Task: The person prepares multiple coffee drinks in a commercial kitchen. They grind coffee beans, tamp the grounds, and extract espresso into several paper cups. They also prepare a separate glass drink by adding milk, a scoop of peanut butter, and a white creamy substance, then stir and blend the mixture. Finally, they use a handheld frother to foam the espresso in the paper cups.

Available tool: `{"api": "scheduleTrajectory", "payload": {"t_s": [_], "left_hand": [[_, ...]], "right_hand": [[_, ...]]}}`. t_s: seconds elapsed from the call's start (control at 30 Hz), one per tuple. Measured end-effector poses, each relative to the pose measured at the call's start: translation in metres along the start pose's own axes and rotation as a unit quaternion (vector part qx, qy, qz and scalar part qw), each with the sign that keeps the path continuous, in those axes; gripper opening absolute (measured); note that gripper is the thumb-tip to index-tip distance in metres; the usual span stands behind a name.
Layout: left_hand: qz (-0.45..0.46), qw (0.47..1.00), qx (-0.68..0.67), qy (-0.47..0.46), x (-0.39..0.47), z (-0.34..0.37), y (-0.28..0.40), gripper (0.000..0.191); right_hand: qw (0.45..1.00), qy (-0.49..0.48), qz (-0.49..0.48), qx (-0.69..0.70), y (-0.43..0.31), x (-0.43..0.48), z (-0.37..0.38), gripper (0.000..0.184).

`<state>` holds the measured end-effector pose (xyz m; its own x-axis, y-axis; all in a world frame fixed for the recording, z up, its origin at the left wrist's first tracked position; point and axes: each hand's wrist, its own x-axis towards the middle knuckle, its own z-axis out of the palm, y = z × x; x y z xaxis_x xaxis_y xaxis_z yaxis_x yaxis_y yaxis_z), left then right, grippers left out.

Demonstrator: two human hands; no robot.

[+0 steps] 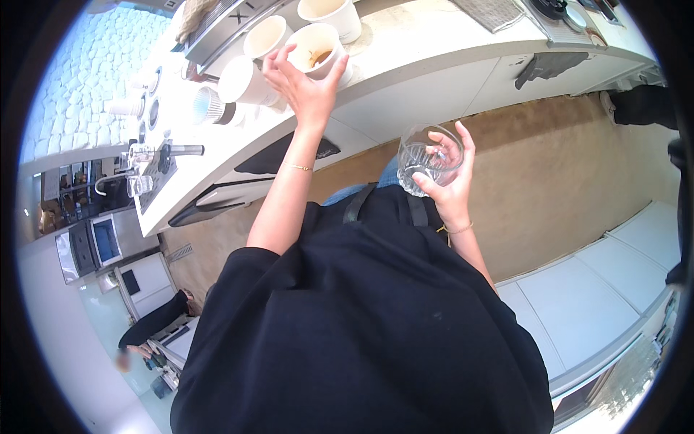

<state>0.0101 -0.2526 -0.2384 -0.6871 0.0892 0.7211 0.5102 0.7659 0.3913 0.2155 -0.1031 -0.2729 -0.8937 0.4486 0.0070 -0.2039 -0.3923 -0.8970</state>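
My left hand [306,87] is at a white paper cup [312,40] with some brown liquid inside, thumb and fingers spread around its near side; whether it grips the cup is not clear. In my right hand [452,173] is a ribbed clear glass [415,163], held tilted in front of my body, away from the counter. More white paper cups [265,37] stand close around the left hand, one [238,81] just beside it and another [333,19] behind. A fluted container [207,106] sits to their left on the counter.
The white counter [412,59] curves along the top, with a metal machine [227,27] behind the cups. A metal-handled tool [181,150], a small glass [140,185] and a curved faucet [108,179] are at left. One person [157,323] is at lower left; another's dark-clothed leg [642,108] is at right.
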Motion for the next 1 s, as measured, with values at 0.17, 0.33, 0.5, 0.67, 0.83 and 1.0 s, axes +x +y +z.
{"api": "scheduleTrajectory", "payload": {"t_s": [0.17, 0.33, 0.5, 0.67, 0.83, 1.0], "left_hand": [[0.161, 0.966, 0.171, -0.105, 0.031, -0.029, 0.005, 0.026], [0.237, 0.941, 0.139, -0.196, 0.049, -0.052, -0.004, 0.012], [0.158, 0.933, -0.002, -0.323, 0.062, -0.071, -0.037, 0.011], [0.172, 0.921, -0.019, -0.348, 0.071, -0.078, -0.051, 0.012], [0.195, 0.929, -0.033, -0.314, 0.066, -0.075, -0.058, 0.016], [0.130, 0.949, -0.026, -0.287, 0.060, -0.074, -0.039, 0.025]], "right_hand": [[0.999, -0.012, -0.027, -0.034, 0.003, -0.004, -0.002, 0.098], [0.998, -0.019, -0.024, -0.055, 0.007, -0.005, -0.005, 0.098], [0.999, -0.022, -0.004, -0.048, 0.004, -0.005, -0.006, 0.101], [0.998, -0.019, -0.009, -0.054, 0.008, -0.007, -0.009, 0.099], [0.998, -0.016, -0.007, -0.059, 0.009, -0.008, -0.009, 0.097], [0.997, -0.023, -0.020, -0.071, 0.010, -0.004, -0.008, 0.098]]}}
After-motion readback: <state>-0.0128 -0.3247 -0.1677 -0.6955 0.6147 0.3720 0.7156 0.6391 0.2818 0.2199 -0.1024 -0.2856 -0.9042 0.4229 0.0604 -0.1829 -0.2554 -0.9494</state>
